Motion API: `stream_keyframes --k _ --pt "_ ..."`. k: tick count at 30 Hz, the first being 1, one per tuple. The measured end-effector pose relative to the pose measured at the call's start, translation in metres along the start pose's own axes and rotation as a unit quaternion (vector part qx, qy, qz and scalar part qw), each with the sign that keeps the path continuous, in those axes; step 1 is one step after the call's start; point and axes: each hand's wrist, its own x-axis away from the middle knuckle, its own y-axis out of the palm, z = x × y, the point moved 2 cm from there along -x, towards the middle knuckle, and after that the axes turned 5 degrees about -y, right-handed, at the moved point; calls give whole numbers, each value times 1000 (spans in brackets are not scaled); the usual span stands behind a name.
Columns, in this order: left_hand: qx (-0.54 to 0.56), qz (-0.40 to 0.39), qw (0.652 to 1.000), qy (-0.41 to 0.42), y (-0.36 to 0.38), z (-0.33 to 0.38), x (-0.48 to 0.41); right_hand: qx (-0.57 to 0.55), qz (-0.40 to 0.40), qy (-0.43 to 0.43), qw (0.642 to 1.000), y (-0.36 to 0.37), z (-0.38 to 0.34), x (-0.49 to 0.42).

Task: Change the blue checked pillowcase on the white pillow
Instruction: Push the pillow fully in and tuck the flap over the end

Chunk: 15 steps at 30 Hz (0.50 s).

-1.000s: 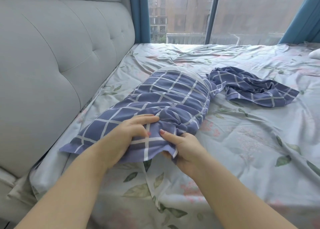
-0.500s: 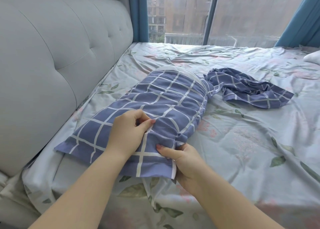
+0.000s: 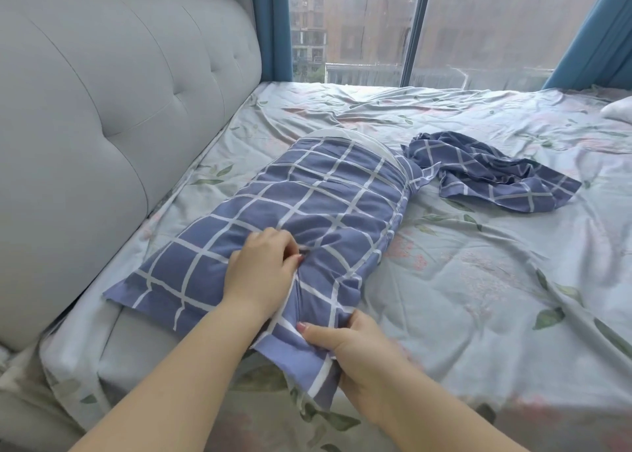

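A: Where's the task item?
B: Blue checked cotton pillowcase [image 3: 307,219], white grid lines, lies lengthwise on the pale floral bed sheet [image 3: 478,280], just beside the grey tufted padded headboard [image 3: 102,127]. It covers most of the white pillow [image 3: 357,140]. Only a curved white strip of pillow shows at the far end.
A: Left hand?
B: Left hand [image 3: 263,270] sits on top of the case, on its near half. Fingers curled, and thumb and fingers pinch a raised fold of the fabric. Creases run out from the pinch.
A: Right hand?
B: Right hand [image 3: 355,349] is at the near right corner of the case, closest to the camera. Thumb lies on top of the hem and the fingers go under, so it grips the edge. The corner flap droops below the hand.
A: Case relative to the hands?
B: The bulk stretches away from both hands toward the window [image 3: 359,24]. The near left corner lies flat, left of the left wrist.
A: Anything else?
B: Second blue checked pillowcase [image 3: 492,174], crumpled, on the sheet right of the pillow's far end. Touching the first case or just beside it, can't tell. Blue curtains [image 3: 270,24] flank the window.
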Motion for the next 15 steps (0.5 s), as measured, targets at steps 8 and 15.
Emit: stream_keyframes --k 8,15 --pt "-93 -69 993 32 11 9 11 -38 46 1 998 -7 -2 -5" --pt "-104 -80 991 -33 12 2 -6 9 52 -18 998 -4 -2 -6"
